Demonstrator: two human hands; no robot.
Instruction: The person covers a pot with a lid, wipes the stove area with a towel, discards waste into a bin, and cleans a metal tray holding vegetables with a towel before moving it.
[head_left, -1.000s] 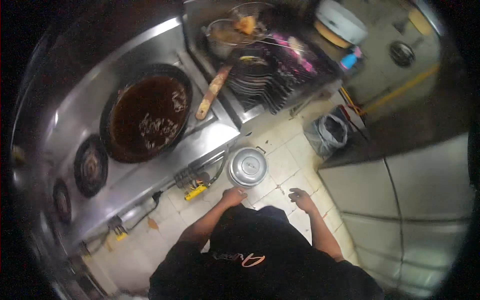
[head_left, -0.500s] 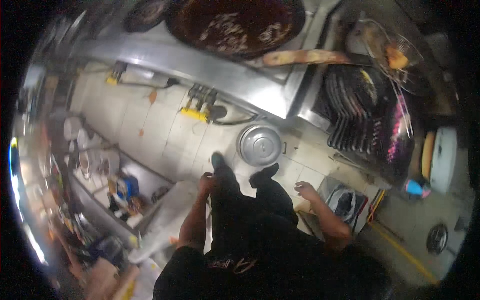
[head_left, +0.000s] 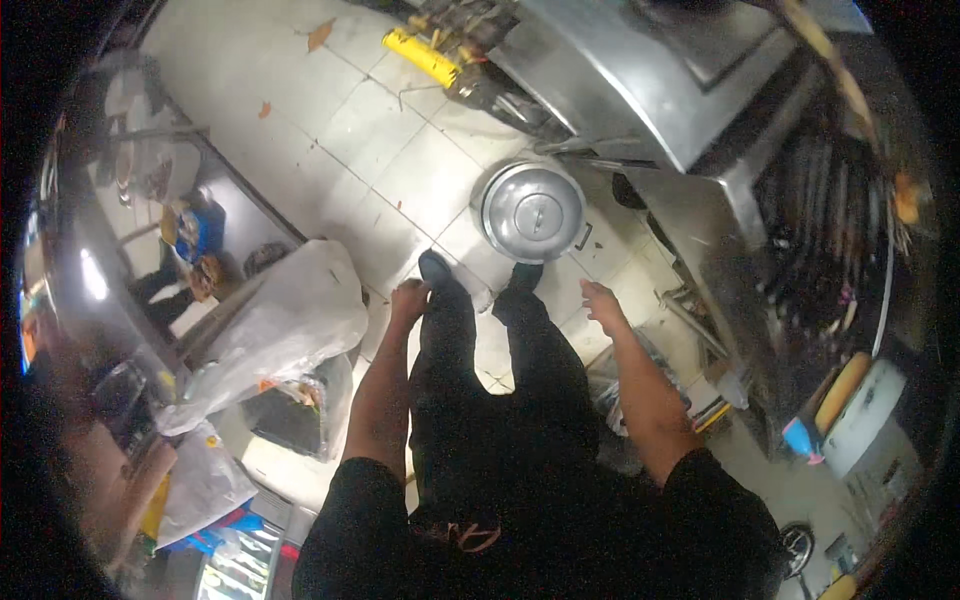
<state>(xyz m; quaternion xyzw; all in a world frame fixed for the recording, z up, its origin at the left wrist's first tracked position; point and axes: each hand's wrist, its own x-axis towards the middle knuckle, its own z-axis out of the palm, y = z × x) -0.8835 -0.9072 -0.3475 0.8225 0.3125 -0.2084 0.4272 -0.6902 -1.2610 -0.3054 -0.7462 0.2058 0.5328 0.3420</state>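
Observation:
A silver metal pot with a round lid [head_left: 533, 213] stands on the tiled floor just ahead of my shoes. My left hand [head_left: 408, 301] hangs beside my left thigh, its fingers curled in and nothing visible in it. To the right, my right hand [head_left: 603, 306] is held out past my right leg with its fingers partly apart and empty. Of the two, the right hand is nearer to the pot, but it stays apart from it. The pot's side handle [head_left: 585, 237] points toward that hand.
A steel counter [head_left: 640, 70] runs along the upper right, with a dark rack [head_left: 820, 220] beside it. At left, a clear plastic bag [head_left: 290, 320] hangs over a shelf edge. A yellow fixture [head_left: 420, 56] lies low at the top. White boards [head_left: 865, 415] stand at far right.
My view has tilted down and turned, so the pan on the counter has left the picture. I am closer to the pot. Both hands remain empty.

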